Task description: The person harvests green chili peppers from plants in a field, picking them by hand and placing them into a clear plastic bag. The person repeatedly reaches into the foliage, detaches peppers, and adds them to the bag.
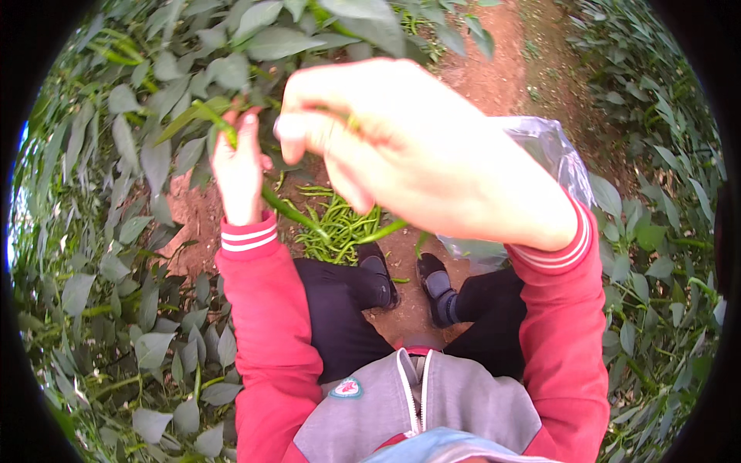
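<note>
My left hand (238,166) is at the plant's edge, its fingers closed on a long green chili pepper (225,130) beside the leaves. Another long pepper (297,216) slants out below that hand; where its upper end is held I cannot tell. My right hand (386,135) is raised higher and nearer the camera, overexposed, with its fingers curled in. A green pepper tip (386,230) sticks out beneath it, and a bit of green shows between the fingers. On the soil below lies a heap of green chili peppers (340,224).
Leafy pepper plants (147,154) crowd the left side and top; more plants (664,177) stand at the right. A clear plastic bag (552,150) is partly hidden behind my right forearm. A bare soil path (494,77) runs ahead, and my dark shoes (438,289) stand by the heap.
</note>
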`<move>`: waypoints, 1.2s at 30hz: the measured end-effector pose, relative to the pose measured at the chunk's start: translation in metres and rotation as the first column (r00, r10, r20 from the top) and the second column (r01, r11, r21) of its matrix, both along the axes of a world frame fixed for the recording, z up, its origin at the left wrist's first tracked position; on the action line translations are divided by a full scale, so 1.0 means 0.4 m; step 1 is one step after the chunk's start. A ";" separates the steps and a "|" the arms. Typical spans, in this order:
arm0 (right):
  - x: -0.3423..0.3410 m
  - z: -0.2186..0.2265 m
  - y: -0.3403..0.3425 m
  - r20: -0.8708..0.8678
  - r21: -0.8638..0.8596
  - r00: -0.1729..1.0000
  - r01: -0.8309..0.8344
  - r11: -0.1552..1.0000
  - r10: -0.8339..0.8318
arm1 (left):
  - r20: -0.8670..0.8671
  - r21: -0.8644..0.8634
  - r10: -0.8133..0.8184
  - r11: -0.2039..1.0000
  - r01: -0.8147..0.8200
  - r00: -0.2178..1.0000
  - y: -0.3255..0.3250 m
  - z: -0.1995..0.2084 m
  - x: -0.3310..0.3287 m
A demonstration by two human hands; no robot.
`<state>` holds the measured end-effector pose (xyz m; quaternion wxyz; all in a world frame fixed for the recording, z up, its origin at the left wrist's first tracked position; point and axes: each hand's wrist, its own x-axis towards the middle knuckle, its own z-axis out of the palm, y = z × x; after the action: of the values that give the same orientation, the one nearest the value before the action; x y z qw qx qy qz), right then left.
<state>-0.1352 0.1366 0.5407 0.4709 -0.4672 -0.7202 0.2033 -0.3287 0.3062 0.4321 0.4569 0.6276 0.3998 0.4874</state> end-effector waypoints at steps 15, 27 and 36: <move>-0.036 -0.220 0.294 -0.843 -0.389 0.394 0.023 0.921 -0.367 | -0.064 -0.042 -0.374 0.927 0.372 0.925 -0.152 -0.019 0.148; 0.191 -0.281 0.415 -0.385 -0.102 0.920 0.037 0.994 -0.074 | -0.191 0.353 -0.008 0.932 0.076 0.981 -0.017 0.030 0.148; 0.175 -0.276 0.542 -0.184 -0.355 0.959 0.137 0.925 -0.213 | -0.205 0.431 -0.012 0.897 0.102 0.979 0.013 0.012 0.090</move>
<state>-0.0651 0.3533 0.4302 0.4765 -0.5786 -0.5731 0.3312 -0.2927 0.3115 0.4367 0.2759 0.7710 0.3042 0.4867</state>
